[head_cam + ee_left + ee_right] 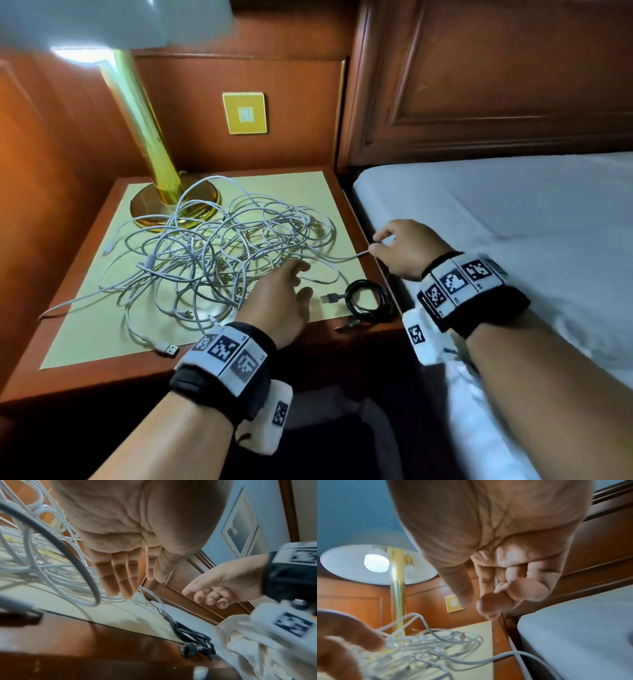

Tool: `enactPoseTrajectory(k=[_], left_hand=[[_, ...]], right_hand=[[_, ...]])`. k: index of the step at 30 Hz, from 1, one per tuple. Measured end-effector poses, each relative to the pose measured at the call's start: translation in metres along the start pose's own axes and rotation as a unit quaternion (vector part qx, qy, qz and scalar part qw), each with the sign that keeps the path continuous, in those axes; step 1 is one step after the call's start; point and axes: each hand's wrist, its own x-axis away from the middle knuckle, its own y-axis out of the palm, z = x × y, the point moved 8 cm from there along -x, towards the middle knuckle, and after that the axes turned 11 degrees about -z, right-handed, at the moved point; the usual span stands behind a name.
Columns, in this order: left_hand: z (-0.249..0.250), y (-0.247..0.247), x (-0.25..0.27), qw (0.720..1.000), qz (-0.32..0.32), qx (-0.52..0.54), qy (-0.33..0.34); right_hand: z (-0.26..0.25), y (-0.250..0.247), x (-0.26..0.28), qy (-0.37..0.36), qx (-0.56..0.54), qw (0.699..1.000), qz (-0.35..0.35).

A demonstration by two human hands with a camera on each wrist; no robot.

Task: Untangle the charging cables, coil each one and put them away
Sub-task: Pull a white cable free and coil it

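the tangle of white cables (212, 253) is spread over the middle of the bench (85, 329), some loops draped on the brass base of the lamp (171, 205). one free white cable end (356, 255) is drawn out of the heap toward the bed (513, 222), its long axis running roughly left to right along the bench's right edge. that end is pinched between thumb and forefinger of the right hand (404, 250), the other fingers being curled. the left hand (281, 301) is held flat and open just beside the tangle's near right edge, with nothing gripped. a black cable (366, 301), already coiled, lies at the front right corner. the pile is judged nearer the left hand, so it would be steadied there while the strand is pulled rightward.
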Motion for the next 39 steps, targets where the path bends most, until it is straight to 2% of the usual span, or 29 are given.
enactPoseTrajectory(k=[3, 7, 11, 13, 16, 19, 23, 25, 29, 33, 36, 39], left_hand=[[-0.007, 0.0, -0.008, 1.0, -0.018, -0.023, -0.003], [-0.022, 0.002, -0.02, 0.993, -0.082, -0.078, -0.018], [-0.04, 0.0, -0.027, 0.979, -0.102, -0.17, -0.047], [-0.044, 0.0, -0.024, 0.968, -0.118, -0.206, -0.076], [-0.042, -0.006, -0.021, 0.963, -0.107, -0.235, -0.079], [-0.05, -0.01, -0.023, 0.959, -0.104, -0.245, -0.095], [-0.065, -0.015, -0.022, 0.955, -0.106, -0.247, -0.126], [-0.071, -0.021, -0.02, 0.952, -0.103, -0.252, -0.137], [-0.09, -0.036, -0.018, 0.949, -0.093, -0.256, -0.16], [-0.11, -0.049, -0.01, 0.945, -0.093, -0.25, -0.188], [-0.116, -0.055, -0.001, 0.942, -0.064, -0.267, -0.192], [-0.115, -0.05, 0.009, 0.949, -0.077, -0.25, -0.175]], right_hand=[[-0.008, 0.014, -0.043, 0.025, 0.163, 0.98, -0.107], [0.007, 0.044, -0.078, 0.062, 0.22, 0.95, -0.213], [0.011, 0.036, -0.095, 0.04, 0.216, 0.968, -0.123], [0.023, 0.04, -0.101, 0.075, 0.182, 0.969, -0.151], [0.038, 0.046, -0.105, 0.103, 0.112, 0.97, -0.192], [0.041, 0.038, -0.11, 0.103, 0.132, 0.977, -0.133], [0.019, 0.021, -0.102, 0.114, 0.226, 0.964, -0.08], [-0.013, -0.002, -0.087, 0.064, 0.236, 0.969, -0.025], [-0.061, -0.043, -0.058, -0.05, 0.128, 0.986, 0.097], [-0.103, -0.061, -0.04, -0.111, 0.088, 0.982, 0.125], [-0.144, -0.069, -0.02, -0.188, 0.099, 0.966, 0.147], [-0.18, -0.069, -0.001, -0.25, 0.107, 0.951, 0.149]])
